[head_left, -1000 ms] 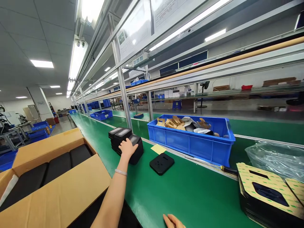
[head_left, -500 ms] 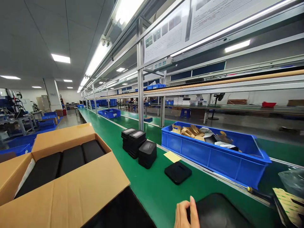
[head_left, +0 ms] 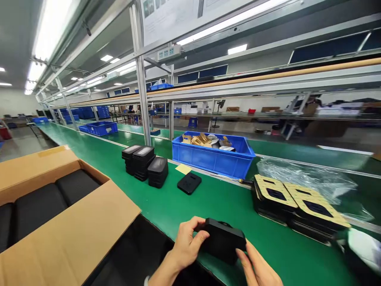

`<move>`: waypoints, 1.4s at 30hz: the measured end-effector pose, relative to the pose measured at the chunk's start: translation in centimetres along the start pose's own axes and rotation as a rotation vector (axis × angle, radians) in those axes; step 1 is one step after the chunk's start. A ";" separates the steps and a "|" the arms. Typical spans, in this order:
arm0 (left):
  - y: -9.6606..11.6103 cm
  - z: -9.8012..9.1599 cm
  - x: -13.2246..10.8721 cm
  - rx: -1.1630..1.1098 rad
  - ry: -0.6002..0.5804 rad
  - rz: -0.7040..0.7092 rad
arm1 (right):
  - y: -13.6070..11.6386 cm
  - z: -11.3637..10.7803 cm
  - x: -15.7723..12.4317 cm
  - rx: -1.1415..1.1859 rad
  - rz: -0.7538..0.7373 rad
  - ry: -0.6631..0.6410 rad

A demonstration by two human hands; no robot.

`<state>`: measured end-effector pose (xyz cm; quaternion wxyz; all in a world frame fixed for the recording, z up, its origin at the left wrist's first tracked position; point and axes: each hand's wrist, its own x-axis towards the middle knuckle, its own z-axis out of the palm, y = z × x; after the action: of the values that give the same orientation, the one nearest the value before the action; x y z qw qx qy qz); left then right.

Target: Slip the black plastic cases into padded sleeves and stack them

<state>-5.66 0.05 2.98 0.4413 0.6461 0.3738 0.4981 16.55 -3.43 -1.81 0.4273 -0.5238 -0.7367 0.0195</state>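
Note:
Between my two hands, a black rectangular case (head_left: 224, 240) is held tilted just above the front edge of the green bench. My left hand (head_left: 189, 242) grips its left end, thumb on the near side and fingers behind. At the right end my right hand (head_left: 258, 264) pinches the lower corner; part of that hand is cut off by the frame. Beyond them lies a flat black plate (head_left: 189, 183) with a slot, beside a yellow paper slip (head_left: 183, 169). Stacks of black rounded pieces (head_left: 144, 159) stand to its left.
An open cardboard box (head_left: 74, 222) of black items sits at the left. Behind the bench's middle is a blue bin (head_left: 208, 159) with brown and white scraps. To the right lie stacked black sheets with yellow backing (head_left: 276, 192), near clear plastic wrap (head_left: 312, 178) and a screwdriver (head_left: 245, 181).
The view has swung right, showing the yellow-backed stacks. One hand was visible beside a black object at the lower edge; now both hands hold the black case, raised into view.

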 end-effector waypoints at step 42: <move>3.3 5.8 -6.0 -1.025 -0.175 -0.544 | -9.0 -2.8 1.9 0.453 0.166 0.123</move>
<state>-1.17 -7.71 3.49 0.8385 0.2698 0.1999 0.4291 11.44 -7.15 5.47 0.5746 -0.4736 -0.6407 0.1872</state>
